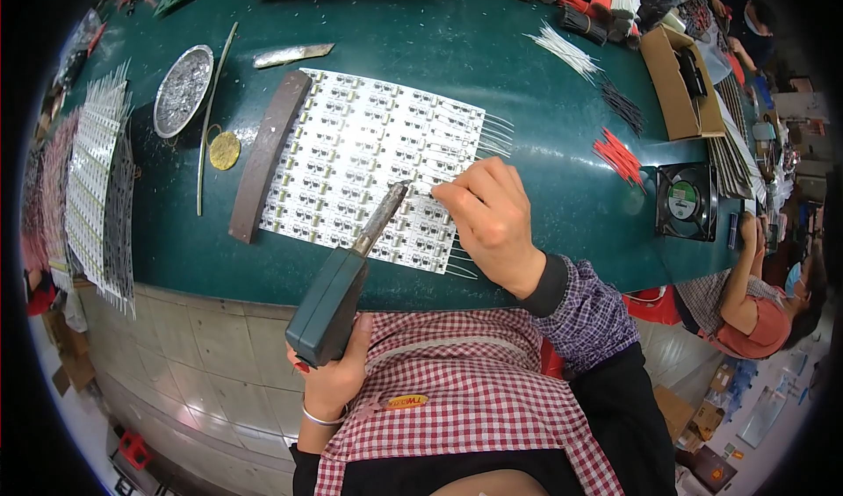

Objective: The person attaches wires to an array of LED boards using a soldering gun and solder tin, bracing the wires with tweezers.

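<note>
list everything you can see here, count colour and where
circuit board panel: one, white, centre of the green table
soldering iron: one, dark green body, in the left hand, tip on the panel
thin wire: one, white, pinched in the right fingers
bar: one, brown, along the panel's left edge
dish: one, silver, left of the bar
round disc: one, gold, below the dish
wire bundles: several, white, red, black, far right of the table
fan: one, black, right edge
cardboard box: one, brown, right
person: one, seated right
left hand: grips the iron
right hand: on the panel
</note>
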Demonstrator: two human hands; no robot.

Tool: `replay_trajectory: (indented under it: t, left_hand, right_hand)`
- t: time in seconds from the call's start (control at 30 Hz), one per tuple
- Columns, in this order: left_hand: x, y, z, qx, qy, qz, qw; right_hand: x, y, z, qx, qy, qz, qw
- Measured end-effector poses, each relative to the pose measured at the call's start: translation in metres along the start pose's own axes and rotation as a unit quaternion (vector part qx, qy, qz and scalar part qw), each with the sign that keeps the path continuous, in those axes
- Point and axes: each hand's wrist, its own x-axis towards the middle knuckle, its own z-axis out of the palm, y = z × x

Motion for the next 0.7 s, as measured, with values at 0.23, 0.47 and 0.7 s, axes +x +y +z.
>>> replay_trajectory:
  t: [0.23,0.47,0.7]
  left_hand:
    - [0.001,0.002,0.001,-0.036,-0.012,-0.034,0.999]
    - [0.012,0.014,0.013,-0.045,0.056,-0.016,0.997]
    - [0.011,0.014,0.012,-0.031,0.062,-0.008,0.998]
  right_hand:
    - [-0.004,0.0,0.003,0.003,-0.02,0.0,1.0]
    - [-0.005,0.001,0.003,-0.005,-0.029,0.004,1.0]
    - [-0.005,0.0,0.005,-0.013,-0.028,0.004,1.0]
